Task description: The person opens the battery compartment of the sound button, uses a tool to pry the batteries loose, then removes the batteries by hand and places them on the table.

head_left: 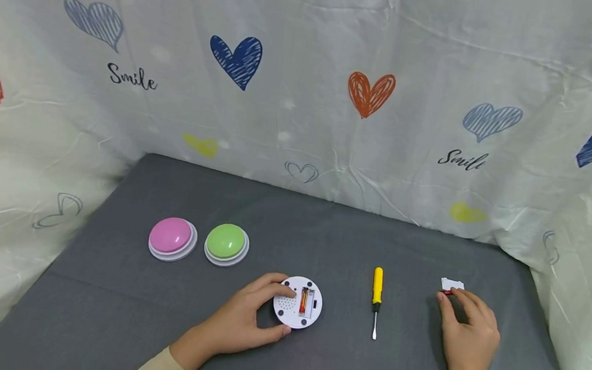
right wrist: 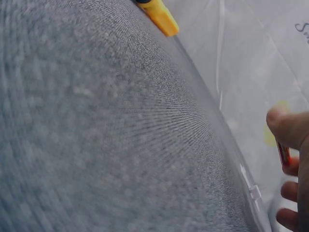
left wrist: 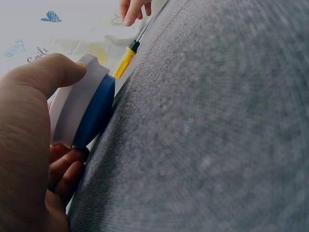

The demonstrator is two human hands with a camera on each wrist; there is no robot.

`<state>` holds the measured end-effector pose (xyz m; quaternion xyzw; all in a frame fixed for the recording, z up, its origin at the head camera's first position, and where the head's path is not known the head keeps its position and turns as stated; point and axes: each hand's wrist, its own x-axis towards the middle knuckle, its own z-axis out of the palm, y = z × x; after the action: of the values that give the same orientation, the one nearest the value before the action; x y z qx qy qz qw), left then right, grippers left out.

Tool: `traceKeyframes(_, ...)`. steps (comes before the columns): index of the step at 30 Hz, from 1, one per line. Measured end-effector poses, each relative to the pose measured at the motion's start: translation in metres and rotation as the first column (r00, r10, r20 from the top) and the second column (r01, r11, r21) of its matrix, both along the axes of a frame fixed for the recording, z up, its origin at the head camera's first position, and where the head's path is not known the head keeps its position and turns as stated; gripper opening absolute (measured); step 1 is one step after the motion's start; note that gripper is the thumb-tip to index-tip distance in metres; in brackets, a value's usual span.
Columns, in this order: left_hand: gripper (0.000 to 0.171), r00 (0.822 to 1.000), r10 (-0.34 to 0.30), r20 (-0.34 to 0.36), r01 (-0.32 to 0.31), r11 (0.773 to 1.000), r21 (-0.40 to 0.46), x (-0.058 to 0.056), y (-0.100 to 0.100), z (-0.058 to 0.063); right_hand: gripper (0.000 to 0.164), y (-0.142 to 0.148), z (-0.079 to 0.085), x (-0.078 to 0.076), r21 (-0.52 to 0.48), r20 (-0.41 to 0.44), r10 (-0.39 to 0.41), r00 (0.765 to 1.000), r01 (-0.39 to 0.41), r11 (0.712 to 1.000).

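Note:
My left hand grips a round white push-button device by its rim, underside up. Its battery compartment is uncovered, and an orange-and-black battery lies in one slot, with a bare slot beside it. In the left wrist view the device's blue dome faces down to the table. Over at the right, my right hand pinches a slim red battery between thumb and finger. Just beyond those fingertips lies a small white plastic piece, partly hidden by them.
A yellow-handled screwdriver lies between the two hands, blade towards me. Pink and green domed buttons sit left on the grey-covered table. A printed white curtain hangs behind the table and along its sides.

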<state>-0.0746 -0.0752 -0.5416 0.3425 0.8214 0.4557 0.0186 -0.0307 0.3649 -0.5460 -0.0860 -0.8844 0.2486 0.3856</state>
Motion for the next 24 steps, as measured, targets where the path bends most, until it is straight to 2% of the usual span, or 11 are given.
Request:
traceKeyframes(8,0.057,0.999,-0.006,-0.034,0.006,1.0,0.01,-0.001,0.0011,-0.0021,0.027,0.0033,-0.0029,0.0016,-0.023,0.058,-0.103,0.993,0.104,0.994)
traceKeyframes(14,0.057,1.0,0.0,-0.026,0.001,1.0,0.007,-0.0002,-0.0001,-0.001,0.027,0.0038,-0.0043,0.0002,0.008,0.12,-0.123,0.985,0.123,0.992)
traceKeyframes(24,0.057,1.0,-0.003,-0.011,0.003,1.0,0.011,-0.0004,0.0006,-0.0004,0.024,0.0018,-0.003,0.0001,0.045,0.227,-0.197,0.954,0.192,0.98)
